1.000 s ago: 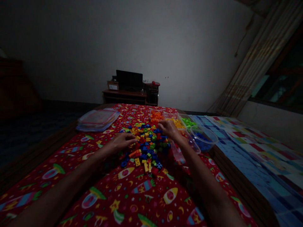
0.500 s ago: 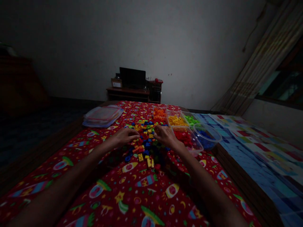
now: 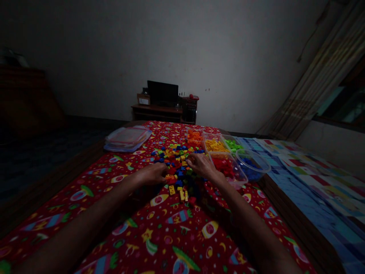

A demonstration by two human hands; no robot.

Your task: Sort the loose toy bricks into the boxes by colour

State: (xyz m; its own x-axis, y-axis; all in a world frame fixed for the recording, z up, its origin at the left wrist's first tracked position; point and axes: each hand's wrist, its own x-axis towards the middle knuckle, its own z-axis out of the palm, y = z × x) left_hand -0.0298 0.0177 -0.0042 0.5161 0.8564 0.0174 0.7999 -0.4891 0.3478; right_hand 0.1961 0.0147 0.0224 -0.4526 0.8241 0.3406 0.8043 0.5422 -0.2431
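In the head view, the blocks [image 3: 181, 158] lie in a mixed pile on a red cloth [image 3: 159, 228]. The left hand [image 3: 154, 173] is at the pile's left side, fingers curled in. The right hand [image 3: 202, 164] is at its right side, fingers bent down. I can't tell if either has a block. Clear tubs [image 3: 242, 182] of sorted blocks sit to the right, stacked lids [image 3: 128, 139] to the left.
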